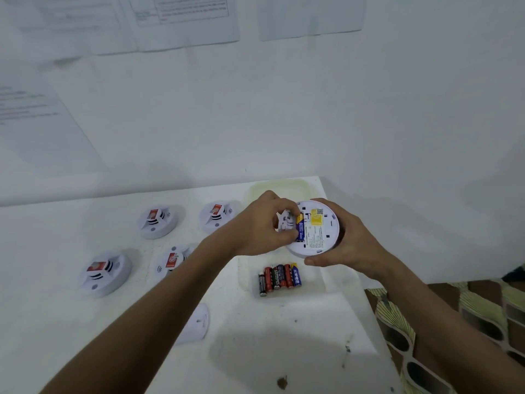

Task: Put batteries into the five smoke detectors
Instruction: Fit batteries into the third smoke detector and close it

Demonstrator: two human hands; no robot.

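The right hand (345, 245) cups the light, rigid plastic detector (312, 228) by its rim, while the left hand (264, 223) pinches a small, slippery battery (300, 229) into its slot

Nothing legible anywhere. Fine print on the white label of the held smoke detector (314, 233), too small to read; a QR-type code on its yellow sticker (317, 216) at 12 o'clock. White characters on the blue battery (295, 275) at the 3 o'clock end of the loose row, blurred. Red stickers (153, 216) with a circular logo on the four detectors at 9 o'clock, unreadable. Blurred lines on the wall papers (184, 12) at 12 o'clock.
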